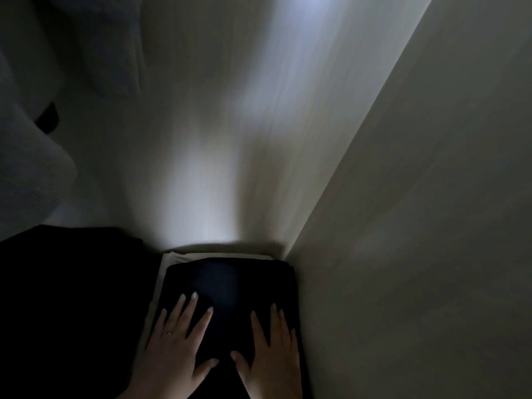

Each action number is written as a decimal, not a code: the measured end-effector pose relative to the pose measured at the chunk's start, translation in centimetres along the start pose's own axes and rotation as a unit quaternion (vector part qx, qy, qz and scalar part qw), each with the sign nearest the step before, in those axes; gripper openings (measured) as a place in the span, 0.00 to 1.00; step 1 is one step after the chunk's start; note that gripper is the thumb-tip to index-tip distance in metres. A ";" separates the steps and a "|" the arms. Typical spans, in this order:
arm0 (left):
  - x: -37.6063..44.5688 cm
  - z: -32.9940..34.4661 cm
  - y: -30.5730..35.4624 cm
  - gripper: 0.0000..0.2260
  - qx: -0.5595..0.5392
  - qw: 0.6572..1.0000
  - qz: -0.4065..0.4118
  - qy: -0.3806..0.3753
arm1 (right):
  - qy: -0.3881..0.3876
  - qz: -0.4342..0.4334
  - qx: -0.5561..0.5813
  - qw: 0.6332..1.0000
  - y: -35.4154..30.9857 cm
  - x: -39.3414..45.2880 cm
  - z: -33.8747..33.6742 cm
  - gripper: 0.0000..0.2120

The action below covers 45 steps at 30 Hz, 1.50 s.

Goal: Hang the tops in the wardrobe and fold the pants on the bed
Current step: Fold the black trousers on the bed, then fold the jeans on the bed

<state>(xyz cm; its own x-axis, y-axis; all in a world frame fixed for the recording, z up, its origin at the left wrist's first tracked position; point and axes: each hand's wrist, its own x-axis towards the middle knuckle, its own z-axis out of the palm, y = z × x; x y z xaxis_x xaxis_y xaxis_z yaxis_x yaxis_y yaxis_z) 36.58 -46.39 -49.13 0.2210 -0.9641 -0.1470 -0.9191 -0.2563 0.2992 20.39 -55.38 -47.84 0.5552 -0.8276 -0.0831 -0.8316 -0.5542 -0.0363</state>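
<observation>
A folded dark garment (pixel 230 280), likely pants, lies flat inside a dim wardrobe, on top of a folded pale cloth (pixel 172 259) in the right back corner. My left hand (pixel 175 344) rests flat on its left half, fingers spread, a ring on one finger. Flat on the right half lies my right hand (pixel 272 349), fingers also spread. Neither hand grips anything; both palms press down on the fabric.
A dark pile of clothing (pixel 72 298) sits to the left of the folded garment. Grey garments (pixel 31 168) hang at the upper left. The wardrobe's pale back panel (pixel 230 139) and right side wall (pixel 417 226) close in the space.
</observation>
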 end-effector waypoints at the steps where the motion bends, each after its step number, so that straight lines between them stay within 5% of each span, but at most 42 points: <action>1: 0.2 0.5 -0.2 0.38 0.008 1.000 -0.011 -0.005 | 0.000 -0.007 0.008 1.000 0.4 0.0 0.9 0.36; 8: 3.2 1.5 -1.4 0.46 0.041 0.993 -0.080 -0.082 | -0.044 -0.004 0.033 0.998 1.1 1.6 1.6 0.41; 13: 2.8 -1.6 -1.6 0.35 -0.107 0.990 -0.065 -0.068 | -0.142 0.014 0.153 0.978 1.5 2.4 -0.2 0.36; 17: 0.0 -4.2 -0.9 0.25 -0.346 0.932 -0.110 0.002 | -0.099 0.032 0.224 0.969 1.9 0.4 -3.5 0.30; 25: -9.2 -8.4 2.5 0.18 -0.526 0.838 -0.139 0.043 | -0.032 0.022 0.384 0.922 -3.5 -5.6 -9.1 0.22; 36: -35.6 -12.1 1.6 0.16 -0.534 0.727 -0.330 0.277 | -0.130 -0.233 0.393 0.880 -15.7 -20.6 -12.7 0.15; 45: -53.2 -14.1 8.1 0.15 -0.443 0.699 -0.397 0.395 | -0.195 -0.457 0.358 0.790 -23.2 -32.8 -17.4 0.14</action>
<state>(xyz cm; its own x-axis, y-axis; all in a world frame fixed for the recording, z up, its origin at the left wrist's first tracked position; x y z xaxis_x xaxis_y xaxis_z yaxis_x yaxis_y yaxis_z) 21.99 1.83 -25.65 0.9807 -0.1396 -0.1367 0.0828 -0.3369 0.9379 21.76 -16.98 -26.90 0.9983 0.0579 0.0074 0.0405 -0.5966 -0.8015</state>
